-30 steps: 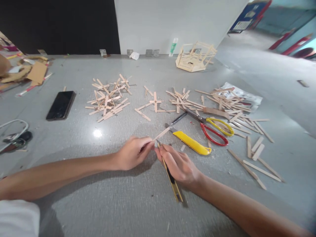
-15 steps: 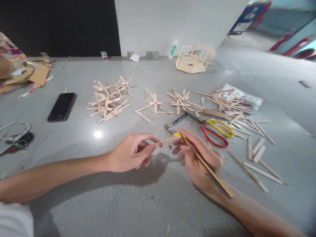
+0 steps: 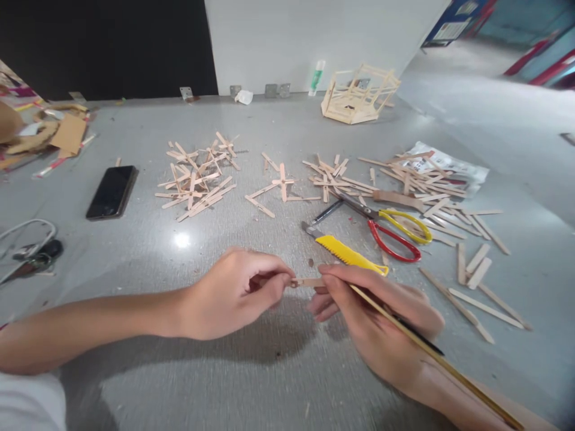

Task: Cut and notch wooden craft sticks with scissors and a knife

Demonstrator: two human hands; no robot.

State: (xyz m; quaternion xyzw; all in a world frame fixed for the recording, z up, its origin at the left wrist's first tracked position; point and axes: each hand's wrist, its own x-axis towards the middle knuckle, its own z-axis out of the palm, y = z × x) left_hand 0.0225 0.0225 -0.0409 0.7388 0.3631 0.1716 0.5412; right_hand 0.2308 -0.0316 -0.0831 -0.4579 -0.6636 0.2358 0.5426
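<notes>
My left hand (image 3: 240, 293) pinches the left end of a small wooden craft stick (image 3: 309, 282) between thumb and fingertips, just above the table. A small hole or notch shows in the stick near those fingertips. My right hand (image 3: 386, 317) is closed at the stick's other end, thumb and forefinger together. A long, thin gold-coloured rod (image 3: 431, 344) lies in this hand and slants back over the wrist; its front tip is hidden by the fingers. Just beyond the right hand rests a yellow box cutter (image 3: 350, 254), with red-and-yellow-handled scissors (image 3: 395, 234) behind it.
Craft-stick pieces lie in piles at left (image 3: 197, 179) and right (image 3: 426, 182), with a joined stick cross (image 3: 283, 181) between. At the back stand a hexagonal stick frame (image 3: 359, 111) and a glue stick (image 3: 317, 78). A phone (image 3: 112, 191) and cable (image 3: 33, 227) lie left.
Both hands have come lower and nearer to me. My right hand has moved right, uncovering the yellow box cutter. The rod now slants farther back over the wrist, and the craft stick lies more level.
</notes>
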